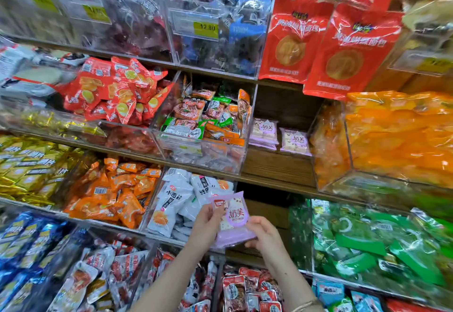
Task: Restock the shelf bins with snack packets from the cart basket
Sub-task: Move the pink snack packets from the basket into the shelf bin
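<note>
Holding what looks like a few stacked lilac snack packets [235, 216], the person grips them with both hands. The left hand [207, 222] pinches the upper left edge and the right hand [264, 234] curls round the lower right corner. Matching lilac piles [266, 132] already sit on the wooden shelf [277, 167], above and slightly right of the hands, so restocking seems partly done, with this handful left. The top packet's printed face looks toward the camera. Its long axis is roughly upright, top edge toward the shelves.

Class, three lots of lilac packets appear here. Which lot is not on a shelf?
The lilac packets low in the middle, gripped between the left hand and right hand. The left stack and right stack lie on the wooden shelf above.
</note>
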Available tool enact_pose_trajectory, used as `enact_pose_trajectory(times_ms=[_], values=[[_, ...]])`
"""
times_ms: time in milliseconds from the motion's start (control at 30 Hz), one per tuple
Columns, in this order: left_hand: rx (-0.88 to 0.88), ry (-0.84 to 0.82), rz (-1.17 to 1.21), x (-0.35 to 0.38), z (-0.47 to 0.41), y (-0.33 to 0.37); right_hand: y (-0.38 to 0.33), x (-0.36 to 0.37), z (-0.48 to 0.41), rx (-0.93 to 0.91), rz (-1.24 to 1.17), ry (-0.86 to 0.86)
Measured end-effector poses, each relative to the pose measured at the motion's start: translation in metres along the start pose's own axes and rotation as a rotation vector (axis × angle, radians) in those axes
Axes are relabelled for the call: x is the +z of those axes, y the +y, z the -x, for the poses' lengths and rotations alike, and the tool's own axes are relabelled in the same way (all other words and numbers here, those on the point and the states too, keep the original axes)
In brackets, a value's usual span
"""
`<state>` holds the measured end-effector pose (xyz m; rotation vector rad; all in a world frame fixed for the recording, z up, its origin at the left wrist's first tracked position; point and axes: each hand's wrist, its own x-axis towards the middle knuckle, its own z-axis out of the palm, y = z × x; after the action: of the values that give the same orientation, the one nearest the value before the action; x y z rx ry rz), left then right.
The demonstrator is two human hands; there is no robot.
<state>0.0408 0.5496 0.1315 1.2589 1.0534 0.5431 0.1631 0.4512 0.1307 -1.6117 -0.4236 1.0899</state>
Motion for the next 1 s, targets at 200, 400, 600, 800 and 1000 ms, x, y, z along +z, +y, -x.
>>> enact_pose_trajectory(times_ms=[200, 400, 600, 800, 1000], values=[[0.578, -0.094, -0.720, -0.001, 0.004, -0.031, -0.021, -0.051, -0.008, -0.094, -0.209, 0.236], [0.846, -0.025, -1.206, 0.003, -0.002, -0.036, -0.057, -0.082, -0.032, -0.154, -0.396, 0.361], [0.841, -0.155, -1.336, 0.013, -0.017, -0.024, -0.116, -0.073, -0.083, -0.245, -0.529, 0.436], [0.752, -0.142, -1.297, 0.014, -0.019, -0.029, -0.145, -0.074, -0.129, -0.162, -0.671, 0.568], [0.779, -0.092, -1.317, 0.015, -0.021, -0.032, -0.113, -0.073, -0.131, -0.253, -0.108, 0.674]])
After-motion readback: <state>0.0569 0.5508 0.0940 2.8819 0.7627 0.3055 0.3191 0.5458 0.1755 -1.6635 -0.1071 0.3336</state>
